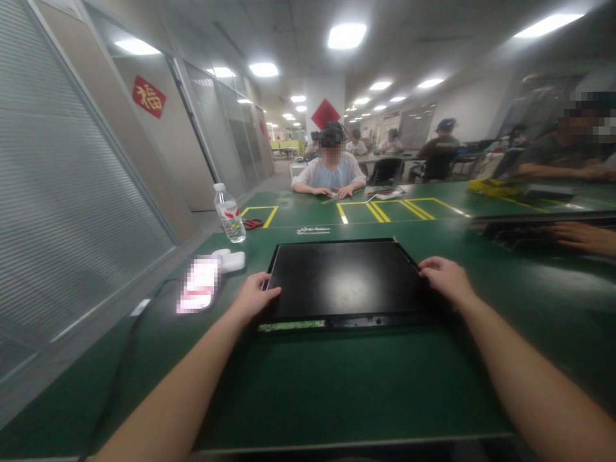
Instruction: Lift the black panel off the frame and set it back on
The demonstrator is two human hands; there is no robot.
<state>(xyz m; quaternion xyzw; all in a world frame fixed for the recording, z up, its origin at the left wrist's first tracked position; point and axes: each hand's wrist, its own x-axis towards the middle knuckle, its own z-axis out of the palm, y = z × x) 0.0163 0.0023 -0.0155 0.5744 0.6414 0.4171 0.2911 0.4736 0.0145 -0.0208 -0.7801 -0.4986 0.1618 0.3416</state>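
Observation:
A flat black display panel (346,276) lies screen up on the green table, light glaring off its middle. Along its near edge runs a green circuit board strip (292,326) beside a black strip. My left hand (254,296) grips the panel's left edge, thumb on top and fingers curled at the side. On the opposite edge, my right hand (445,279) pinches the far right part of the rim, its lower fingers partly hidden. Both hands touch the panel at the same time.
To the left are a lit phone (198,284), a white case (231,260), a water bottle (230,215) and red-handled scissors (253,224). A black cable (126,353) runs along the left side. One person (332,163) sits opposite; another person's hand (582,236) is at right.

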